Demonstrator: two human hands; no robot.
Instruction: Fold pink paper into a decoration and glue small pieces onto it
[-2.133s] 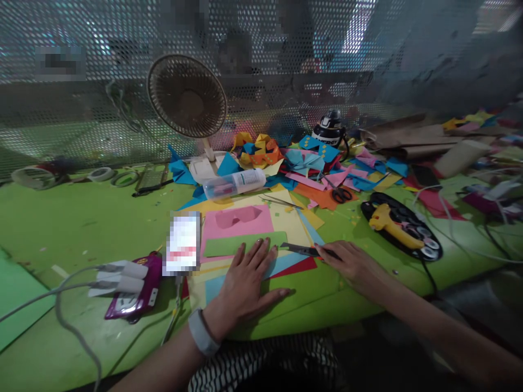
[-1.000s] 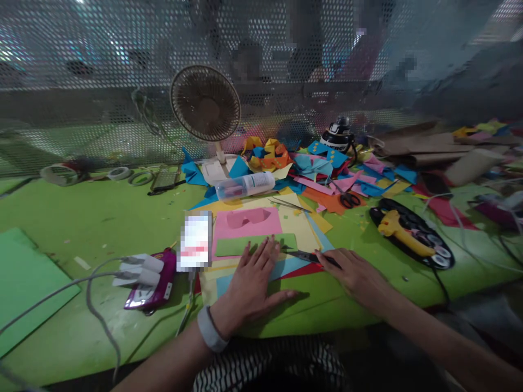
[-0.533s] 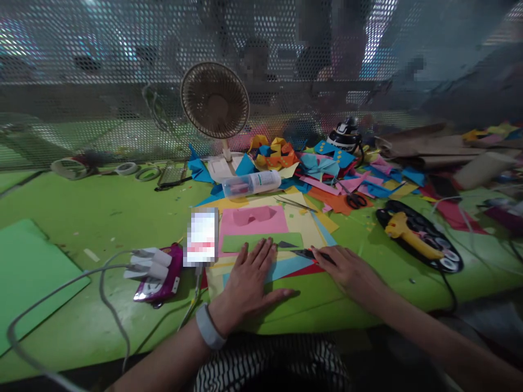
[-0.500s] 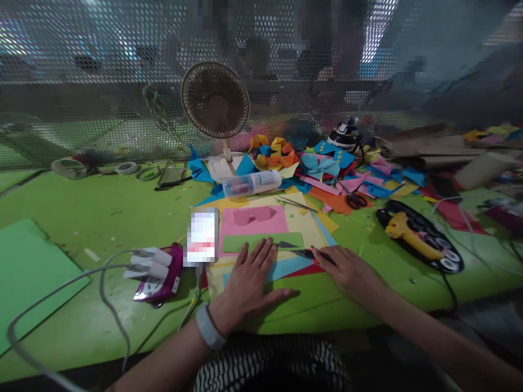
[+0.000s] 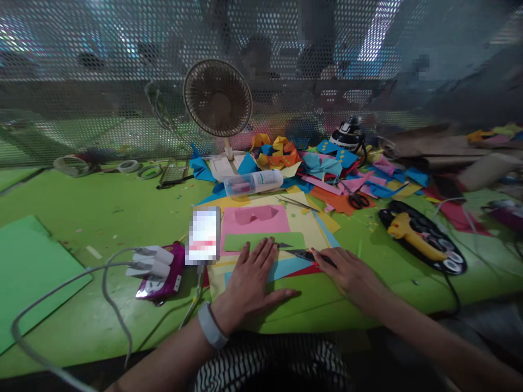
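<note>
My left hand [image 5: 253, 280] lies flat with its fingers spread, the fingertips pressing on the lower edge of a green paper strip [image 5: 241, 240]. My right hand [image 5: 349, 275] is wrapped around a black craft knife [image 5: 302, 255], whose tip points left at the strip's lower right edge. A small dark triangular patch shows on the strip near that tip; I cannot tell whether it is a cut or a shadow. Under the strip is a pink sheet [image 5: 278, 219] with a cut-out shape, resting on layered yellow, blue and red papers. Tweezers [image 5: 300, 204] lie just behind.
Left of the papers are a phone [image 5: 203, 234] and a purple power strip [image 5: 177, 269] with white chargers and cables. Behind stand a fan [image 5: 218, 98], a plastic bottle [image 5: 253, 183] and folded paper scraps [image 5: 281, 155]. Scissors [image 5: 358, 201] and a yellow glue gun [image 5: 414, 237] lie right.
The knife tip has shifted slightly left along the strip's lower edge. My left hand stays on the paper. The whole view has moved a little.
</note>
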